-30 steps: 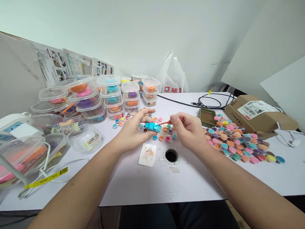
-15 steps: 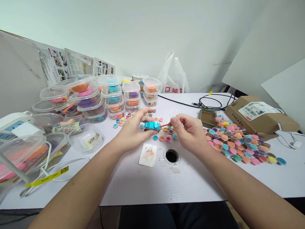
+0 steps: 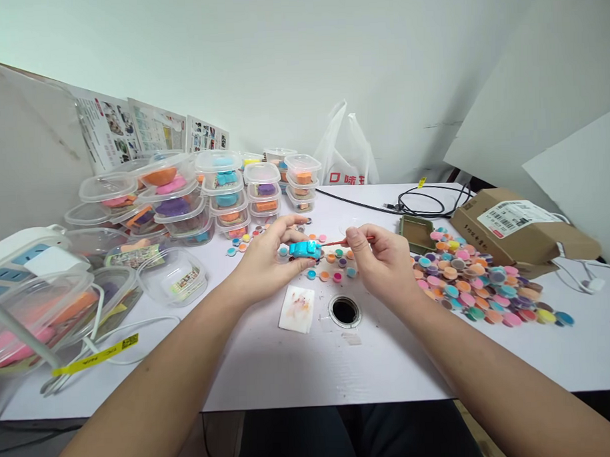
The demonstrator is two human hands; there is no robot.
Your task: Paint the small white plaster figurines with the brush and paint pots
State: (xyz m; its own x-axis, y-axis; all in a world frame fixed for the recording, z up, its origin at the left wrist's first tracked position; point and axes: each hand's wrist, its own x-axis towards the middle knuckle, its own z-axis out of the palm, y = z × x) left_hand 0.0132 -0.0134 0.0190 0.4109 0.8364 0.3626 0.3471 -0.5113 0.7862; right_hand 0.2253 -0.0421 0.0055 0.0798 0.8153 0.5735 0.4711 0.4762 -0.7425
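Note:
A small glossy blue toy car (image 3: 304,250) is pinched between the thumb and fingers of my left hand (image 3: 266,255), held above the table. My right hand (image 3: 381,256) is closed around a thin red paintbrush (image 3: 337,243). The brush points left, and its tip is at the car's right end; I cannot tell whether it touches. Beneath and around the hands lie several small paint pots (image 3: 337,277) in mixed colours. A white tissue (image 3: 296,310) with coloured stains rests on the table just in front of the car.
Stacked clear plastic tubs (image 3: 228,198) with coloured pieces fill the back left. On the right are a heap of paint pots (image 3: 480,286), an olive-green tray (image 3: 416,234) and a cardboard box (image 3: 505,225). A round hole (image 3: 344,311) opens in the table (image 3: 310,371). Cables (image 3: 429,201) lie behind.
My right hand and the brush have shifted slightly to the right, and the brush now lies nearer level. The car has turned a little in my left hand, showing more of its shape.

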